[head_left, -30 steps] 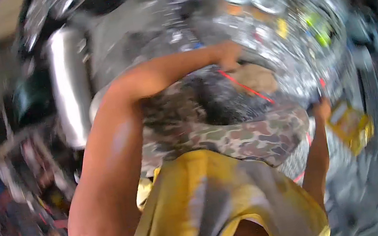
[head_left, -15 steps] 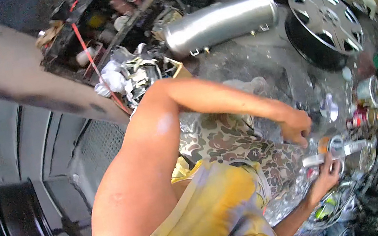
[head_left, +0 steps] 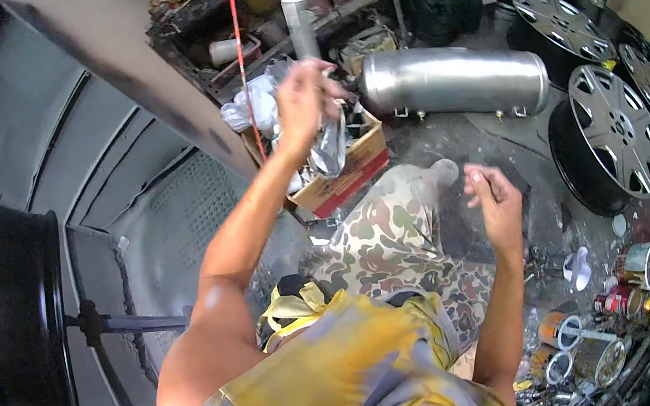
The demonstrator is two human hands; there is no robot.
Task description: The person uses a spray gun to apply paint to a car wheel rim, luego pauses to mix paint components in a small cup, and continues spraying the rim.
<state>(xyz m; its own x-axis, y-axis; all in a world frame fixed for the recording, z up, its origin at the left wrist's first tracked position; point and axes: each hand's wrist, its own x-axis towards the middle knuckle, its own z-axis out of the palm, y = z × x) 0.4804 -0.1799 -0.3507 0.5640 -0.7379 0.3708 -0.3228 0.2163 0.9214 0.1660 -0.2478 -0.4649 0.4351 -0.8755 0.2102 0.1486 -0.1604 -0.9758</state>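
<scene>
My left hand [head_left: 306, 107] is raised over a cardboard box [head_left: 350, 173] of crumpled wrappings. Its fingers look curled, though slightly smeared by motion. A blurred grey tube-shaped thing [head_left: 298, 18] with a pale band rises from that hand; its exact kind does not show. Right under the hand lies shiny crumpled wrapping [head_left: 327, 153]. My right hand [head_left: 497, 204] is lifted above the floor, right of my camouflage-trousered leg [head_left: 398, 229]. Its fingers are loosely bent, thumb apart, with nothing visible in them.
A silver tank [head_left: 455, 82] lies beyond the box, beside a cluttered shelf [head_left: 345, 15]. Wheel rims [head_left: 618, 128] stand at the right. Open paint cans [head_left: 641, 266] crowd the lower right, near a white cup [head_left: 577, 268]. A black rim [head_left: 16, 306] is mounted at the left.
My left hand has swung from the lower right to above the box. My right hand has left the white ringed thing by the cans and risen. The view has turned left.
</scene>
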